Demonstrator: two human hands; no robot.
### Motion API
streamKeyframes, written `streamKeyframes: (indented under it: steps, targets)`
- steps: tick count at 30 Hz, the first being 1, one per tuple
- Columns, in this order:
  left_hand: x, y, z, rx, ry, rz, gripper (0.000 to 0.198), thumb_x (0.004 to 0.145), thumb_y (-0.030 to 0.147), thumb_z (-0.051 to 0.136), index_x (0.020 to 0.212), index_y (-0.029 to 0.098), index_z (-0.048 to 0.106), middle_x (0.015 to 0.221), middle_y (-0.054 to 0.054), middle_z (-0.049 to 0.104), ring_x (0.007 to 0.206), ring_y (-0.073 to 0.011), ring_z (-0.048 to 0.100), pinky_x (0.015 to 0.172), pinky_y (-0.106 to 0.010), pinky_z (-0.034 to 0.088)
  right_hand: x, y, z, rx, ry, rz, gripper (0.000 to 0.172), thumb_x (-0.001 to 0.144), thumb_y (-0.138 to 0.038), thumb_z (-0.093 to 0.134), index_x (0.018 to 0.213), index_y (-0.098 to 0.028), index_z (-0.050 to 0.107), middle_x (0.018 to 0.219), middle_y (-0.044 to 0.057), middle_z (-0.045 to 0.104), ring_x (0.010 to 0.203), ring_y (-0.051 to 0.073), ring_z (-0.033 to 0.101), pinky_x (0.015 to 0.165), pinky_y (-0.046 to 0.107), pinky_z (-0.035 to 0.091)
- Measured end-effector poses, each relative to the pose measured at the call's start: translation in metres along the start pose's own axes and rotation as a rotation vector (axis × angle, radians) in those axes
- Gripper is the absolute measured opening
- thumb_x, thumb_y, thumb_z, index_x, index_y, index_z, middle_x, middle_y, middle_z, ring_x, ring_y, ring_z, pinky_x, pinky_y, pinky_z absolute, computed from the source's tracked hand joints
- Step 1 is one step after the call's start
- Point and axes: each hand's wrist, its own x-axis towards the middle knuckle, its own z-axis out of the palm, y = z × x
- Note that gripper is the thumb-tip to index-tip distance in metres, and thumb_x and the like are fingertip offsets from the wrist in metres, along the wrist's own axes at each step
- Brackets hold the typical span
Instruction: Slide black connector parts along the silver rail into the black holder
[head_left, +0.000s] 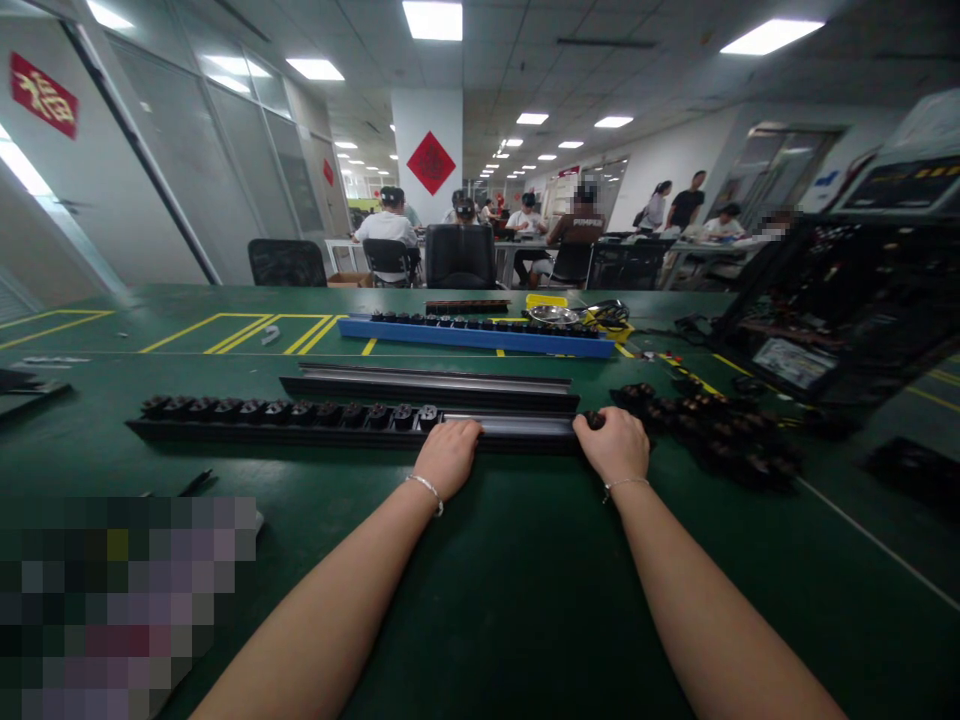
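Left hand [448,458]: on rail [525,428], beside end module [427,415]; closure cannot be told.
Right hand [621,445]: closed on dark part [595,420], rail's right end.
Rail: on table [525,570], module row [302,412] leftward.
Second rail [435,376]: just behind.

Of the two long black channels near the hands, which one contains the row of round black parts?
The nearer channel, with the left hand at it: round black parts line its left portion. The farther channel shows none.
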Motion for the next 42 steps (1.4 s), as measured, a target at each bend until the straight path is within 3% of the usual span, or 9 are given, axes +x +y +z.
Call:
streamKeyframes:
  steps: [10, 16, 23, 30, 42]
  targets:
    - [0.0, 0.0, 0.001, 0.0, -0.002, -0.003, 0.023, 0.087, 0.018, 0.038, 0.106, 0.018, 0.052, 0.102, -0.007, 0.063, 0.098, -0.0189, 0.055, 0.083, -0.034, 0.04, 0.002, 0.01, -0.001, 0.056, -0.028, -0.065, 0.035, 0.071, -0.047, 0.048, 0.086, -0.016, 0.058, 0.089, 0.011, 0.059, 0.09, 0.024, 0.047, 0.078, 0.034, 0.036]
    - [0.0, 0.0, -0.001, -0.004, -0.009, -0.007, 0.023, 0.087, 0.017, 0.038, 0.105, 0.018, 0.052, 0.102, -0.007, 0.063, 0.098, -0.0187, 0.056, 0.083, -0.033, 0.041, -0.001, 0.01, 0.002, 0.057, 0.045, -0.047, 0.036, 0.071, -0.046, 0.047, 0.084, -0.015, 0.059, 0.086, 0.011, 0.059, 0.088, 0.025, 0.048, 0.079, 0.035, 0.036]
    - [0.0, 0.001, -0.002, 0.009, -0.004, -0.006, 0.022, 0.087, 0.018, 0.039, 0.104, 0.018, 0.053, 0.101, -0.007, 0.063, 0.096, -0.0189, 0.056, 0.082, -0.034, 0.041, 0.001, 0.009, 0.003, 0.045, 0.035, -0.031, 0.035, 0.07, -0.046, 0.048, 0.083, -0.015, 0.06, 0.084, 0.011, 0.06, 0.087, 0.024, 0.048, 0.079, 0.034, 0.036]
    - [0.001, 0.001, -0.003, 0.011, -0.012, -0.008, 0.022, 0.087, 0.017, 0.04, 0.104, 0.018, 0.053, 0.101, -0.007, 0.063, 0.096, -0.0189, 0.056, 0.081, -0.033, 0.041, 0.006, 0.023, 0.0, 0.031, 0.069, 0.03, 0.038, 0.07, -0.042, 0.048, 0.091, -0.013, 0.061, 0.089, 0.012, 0.06, 0.086, 0.024, 0.049, 0.079, 0.034, 0.037]
    - [0.0, 0.001, -0.002, 0.009, -0.015, -0.008, 0.022, 0.087, 0.018, 0.039, 0.105, 0.018, 0.052, 0.103, -0.007, 0.063, 0.097, -0.019, 0.056, 0.082, -0.033, 0.041, 0.01, 0.038, 0.0, 0.066, 0.094, 0.072, 0.037, 0.07, -0.044, 0.048, 0.087, -0.014, 0.061, 0.087, 0.012, 0.059, 0.084, 0.025, 0.049, 0.073, 0.034, 0.038]
